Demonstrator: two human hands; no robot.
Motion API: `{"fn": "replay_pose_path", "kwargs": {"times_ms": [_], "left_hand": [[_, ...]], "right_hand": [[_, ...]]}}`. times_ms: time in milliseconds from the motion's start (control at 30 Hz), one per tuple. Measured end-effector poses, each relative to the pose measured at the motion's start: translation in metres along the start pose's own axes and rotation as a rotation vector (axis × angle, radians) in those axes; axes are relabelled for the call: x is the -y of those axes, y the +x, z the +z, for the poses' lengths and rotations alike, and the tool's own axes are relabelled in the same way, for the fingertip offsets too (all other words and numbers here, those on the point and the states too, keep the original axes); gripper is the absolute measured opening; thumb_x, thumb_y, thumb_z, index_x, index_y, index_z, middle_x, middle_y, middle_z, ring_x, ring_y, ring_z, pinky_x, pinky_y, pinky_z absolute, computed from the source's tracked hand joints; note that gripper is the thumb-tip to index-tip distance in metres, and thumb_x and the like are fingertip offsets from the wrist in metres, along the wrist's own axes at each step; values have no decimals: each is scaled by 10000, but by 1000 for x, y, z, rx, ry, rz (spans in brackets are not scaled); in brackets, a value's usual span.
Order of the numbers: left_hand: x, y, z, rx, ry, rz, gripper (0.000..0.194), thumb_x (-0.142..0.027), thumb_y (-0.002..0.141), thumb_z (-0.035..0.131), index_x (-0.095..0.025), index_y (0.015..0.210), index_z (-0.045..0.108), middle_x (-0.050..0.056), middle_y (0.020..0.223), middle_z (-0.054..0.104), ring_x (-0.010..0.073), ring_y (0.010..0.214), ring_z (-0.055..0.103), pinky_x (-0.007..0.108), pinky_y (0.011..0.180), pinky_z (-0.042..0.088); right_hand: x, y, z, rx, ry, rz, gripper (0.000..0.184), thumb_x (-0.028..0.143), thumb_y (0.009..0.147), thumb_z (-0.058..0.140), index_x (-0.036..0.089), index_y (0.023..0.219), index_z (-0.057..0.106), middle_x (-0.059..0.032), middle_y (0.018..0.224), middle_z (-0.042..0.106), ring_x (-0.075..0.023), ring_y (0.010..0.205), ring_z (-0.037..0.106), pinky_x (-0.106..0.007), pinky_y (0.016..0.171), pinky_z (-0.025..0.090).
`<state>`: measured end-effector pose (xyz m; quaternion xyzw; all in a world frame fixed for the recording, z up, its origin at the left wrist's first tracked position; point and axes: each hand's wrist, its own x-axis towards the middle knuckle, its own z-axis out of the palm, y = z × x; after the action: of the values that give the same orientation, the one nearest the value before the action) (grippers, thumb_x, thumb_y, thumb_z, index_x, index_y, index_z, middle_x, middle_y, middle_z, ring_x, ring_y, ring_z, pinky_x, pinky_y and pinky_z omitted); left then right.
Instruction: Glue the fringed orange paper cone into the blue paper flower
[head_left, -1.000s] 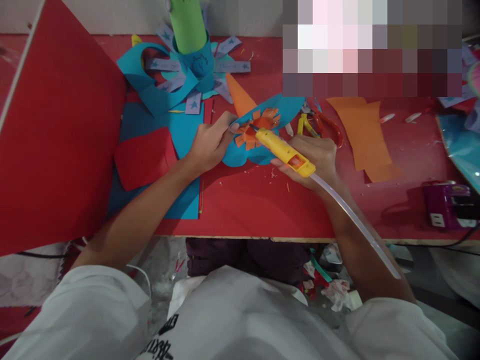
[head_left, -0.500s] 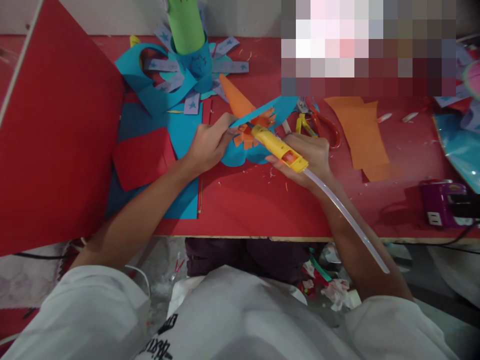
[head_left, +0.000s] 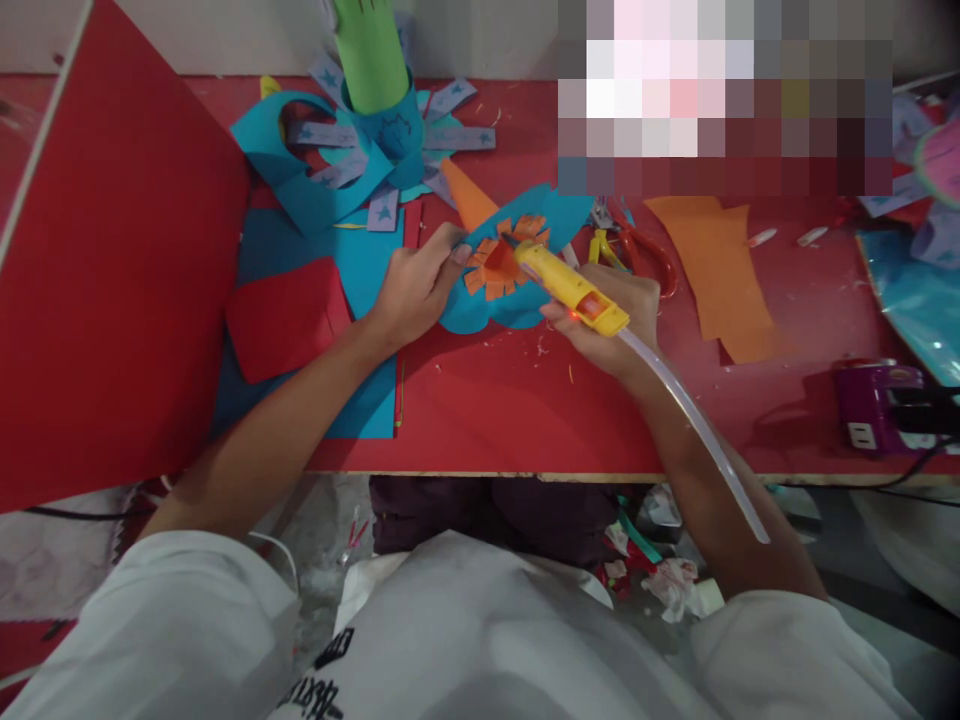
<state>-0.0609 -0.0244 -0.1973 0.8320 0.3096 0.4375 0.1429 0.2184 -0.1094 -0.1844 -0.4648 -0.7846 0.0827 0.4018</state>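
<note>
My right hand (head_left: 611,310) is wrapped around a yellow hot glue gun (head_left: 574,290); a long clear glue stick (head_left: 697,435) trails out of its back end. A small red light glows by my fingers. My left hand (head_left: 424,285) pinches the left edge of a blue paper flower shape (head_left: 566,220). In its middle sits a fringed orange paper ring (head_left: 487,285), and the gun's nozzle lies over that ring's upper part. Behind the blue shape an orange paper cone (head_left: 469,195) sticks out toward the upper left.
Red-handled scissors (head_left: 652,260) and orange paper pieces (head_left: 716,280) lie to the right, with a purple box-shaped device (head_left: 874,405) near the edge. Left are blue sheets (head_left: 367,370), a red paper piece (head_left: 289,315) and a tall red board (head_left: 127,270). Behind stands a green-and-blue paper craft (head_left: 375,60).
The blue shape's upper part has tilted back, so more of the orange ring shows. The glue gun has shifted slightly right, its nozzle now over the ring's upper part.
</note>
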Motion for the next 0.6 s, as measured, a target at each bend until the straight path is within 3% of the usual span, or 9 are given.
{"fn": "replay_pose_path", "kwargs": {"times_ms": [167, 333, 400, 600], "left_hand": [[5, 1, 1, -55, -14, -65, 504, -679, 1180, 382, -294, 867, 471, -56, 570, 403, 155, 419, 443, 350, 466, 249], [2, 2, -1, -70, -34, -104, 528, -732, 1171, 367, -285, 942, 533, -58, 580, 429, 145, 431, 417, 353, 474, 224], [1, 1, -1, -65, -28, -126, 557, -750, 1170, 341, -283, 951, 551, -53, 581, 442, 149, 442, 421, 360, 483, 235], [7, -1, 1, -89, -46, -181, 551, -767, 1148, 370, -297, 930, 557, -45, 579, 452, 158, 463, 417, 367, 508, 259]], "right_hand": [[1, 1, 0, -25, 82, 40, 446, 670, 1080, 628, 298, 835, 653, -44, 771, 732, -253, 686, 713, -444, 628, 551], [-1, 6, 1, -38, 110, 46, 552, 835, 1042, 536, 322, 936, 711, -90, 920, 783, -312, 851, 765, -517, 750, 631], [-3, 7, 1, -65, 85, 33, 571, 854, 1037, 509, 325, 970, 715, -112, 970, 779, -325, 905, 755, -532, 792, 627], [-16, 5, 5, -70, 67, -11, 515, 789, 1054, 559, 314, 900, 686, -77, 823, 696, -279, 762, 687, -491, 719, 578]]}}
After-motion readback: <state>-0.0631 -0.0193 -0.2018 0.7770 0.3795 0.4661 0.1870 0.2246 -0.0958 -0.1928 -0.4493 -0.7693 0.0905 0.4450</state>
